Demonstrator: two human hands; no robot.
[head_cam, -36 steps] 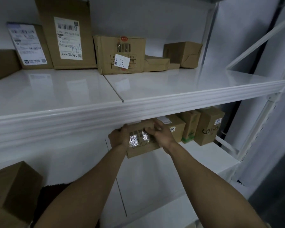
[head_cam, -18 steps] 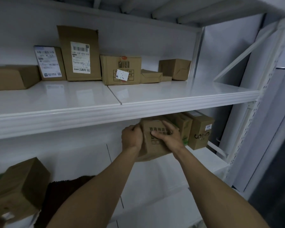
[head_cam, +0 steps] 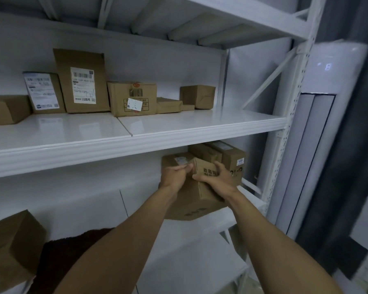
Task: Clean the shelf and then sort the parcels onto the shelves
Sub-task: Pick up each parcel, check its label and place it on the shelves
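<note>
Two hands carry one small cardboard parcel, tilted, in the air just in front of the lower shelf and under the lip of the middle shelf. The left hand grips its upper left corner, fingers curled over the top edge. The right hand grasps the top right, spread across the printed face.

It looks light and stiff. Plain cardboard gives some grip, though the walls could dent under a hard squeeze, so opposite edges or the underside seem the safest hold.

At twelve to one o'clock, close behind it, stored parcels crowd the lower shelf. The middle shelf's lip overhangs at twelve o'clock and could catch a raised corner. A white upright stands at three o'clock. At eight o'clock lie a dark cloth and a loose box. Labelled parcels line the middle shelf's back at eleven o'clock.
</note>
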